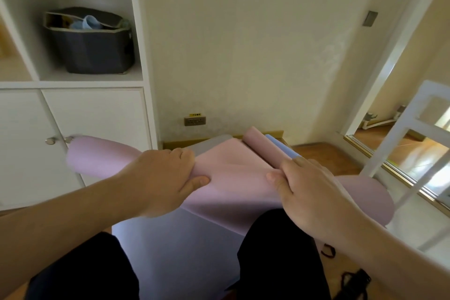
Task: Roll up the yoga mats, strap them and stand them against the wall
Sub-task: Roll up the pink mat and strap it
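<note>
While both hands grip it, a partly rolled pink yoga mat (233,178) lies crosswise above the knees.
The roll's left end (85,161) is motion-blurred and its right end (370,200) is partly hidden behind the right forearm; how tightly it is wound cannot be told. The left hand (165,178) and right hand (309,190) each curl fingers over the roll, thumbs pressed on its near side. Beyond it, a smaller pink roll (263,148) and a blue roll (282,146) lie side by side on the floor near the wall (243,44). A white cabinet (92,114) stands left, holding a dark basket (92,44); a white chair frame (409,134) stands right. Black straps (353,280) lie at lower right, cut off by the frame edge. The held mat's long axis runs left to right; its unrolled lavender part (175,246) extends toward the viewer between the legs.
</note>
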The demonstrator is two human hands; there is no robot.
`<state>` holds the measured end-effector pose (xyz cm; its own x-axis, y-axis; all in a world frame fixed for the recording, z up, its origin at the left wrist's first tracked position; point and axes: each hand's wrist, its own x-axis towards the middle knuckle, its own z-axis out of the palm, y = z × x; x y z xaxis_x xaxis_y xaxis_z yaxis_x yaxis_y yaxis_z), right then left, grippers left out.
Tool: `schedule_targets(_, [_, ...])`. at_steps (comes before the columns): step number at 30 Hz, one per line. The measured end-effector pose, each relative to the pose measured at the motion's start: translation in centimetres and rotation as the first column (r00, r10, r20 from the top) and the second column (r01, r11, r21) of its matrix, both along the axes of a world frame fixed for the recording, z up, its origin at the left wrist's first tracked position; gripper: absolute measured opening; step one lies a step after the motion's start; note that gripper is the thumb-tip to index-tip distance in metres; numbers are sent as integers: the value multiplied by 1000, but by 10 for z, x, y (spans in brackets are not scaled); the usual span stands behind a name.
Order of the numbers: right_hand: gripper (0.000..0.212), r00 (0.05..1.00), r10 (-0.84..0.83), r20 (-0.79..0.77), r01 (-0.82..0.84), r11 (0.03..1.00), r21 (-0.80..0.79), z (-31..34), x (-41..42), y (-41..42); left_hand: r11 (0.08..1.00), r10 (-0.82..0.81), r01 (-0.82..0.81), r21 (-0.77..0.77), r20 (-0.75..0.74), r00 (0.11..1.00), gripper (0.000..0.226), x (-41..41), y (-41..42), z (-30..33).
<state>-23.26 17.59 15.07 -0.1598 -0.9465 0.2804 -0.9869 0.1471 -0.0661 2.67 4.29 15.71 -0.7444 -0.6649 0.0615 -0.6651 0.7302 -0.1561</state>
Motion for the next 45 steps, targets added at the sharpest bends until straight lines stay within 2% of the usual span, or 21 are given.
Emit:
schedule_targets(3, [33,999,-4,-36,4,1000,-3,4,4,4,998,-14,11,-65,-48,999,50,-2,0,-3])
schedule_targets(7, [42,985,48,-164,-51,999,-14,-4,10,9,983,-22,16,-183,-32,999,62,-1,-1,-13])
schedule_targets(11, [59,977,59,-203,-50,998,48,-12,7,8,992,0,-2,-126,-22,1000,60,0,3,-17])
schedule_targets(15, [66,990,74,-122,-58,990,132,-15,3,9,996,-9,14,-90,55,998,59,3,1,-24])
schedule_targets(19, [58,987,133,87,-153,946,286,-16,-4,8,993,-55,44,108,93,994,71,9,-7,-29])
schedule_targets(21, [58,969,178,173,-225,925,306,-14,-8,8,982,-81,64,177,89,993,76,12,-9,-29])
schedule_targets(23, [49,952,230,203,-284,911,299,-12,-9,10,977,-87,65,205,101,991,78,13,-8,-29])
schedule_targets(26, [39,943,296,155,-331,888,318,-12,-7,15,971,-86,52,235,137,987,61,8,-3,-29])
schedule_targets(30, [62,966,260,11,-249,910,333,-19,1,23,972,-115,73,222,184,976,70,9,1,-37])
schedule_targets(33, [61,982,179,69,-191,907,376,-31,9,34,963,-148,89,255,226,963,72,14,7,-50])
schedule_targets(36, [81,980,127,156,-181,892,415,-50,18,46,936,-175,84,341,246,953,67,19,17,-62])
schedule_targets(39, [104,986,102,130,-152,867,474,-61,25,54,900,-178,78,429,197,964,68,29,22,-71])
schedule_targets(40, [99,988,94,125,-144,855,498,-61,26,54,882,-167,71,466,168,971,66,32,22,-72])
schedule_targets(41, [80,988,72,140,-133,853,505,-61,26,53,864,-153,65,499,138,979,61,35,23,-73])
schedule_targets(43, [34,964,-24,266,-112,868,484,-63,23,48,854,-139,80,515,77,987,48,38,23,-74])
schedule_targets(45, [19,934,-66,351,-98,897,430,-65,23,47,876,-133,114,468,8,991,38,37,23,-77])
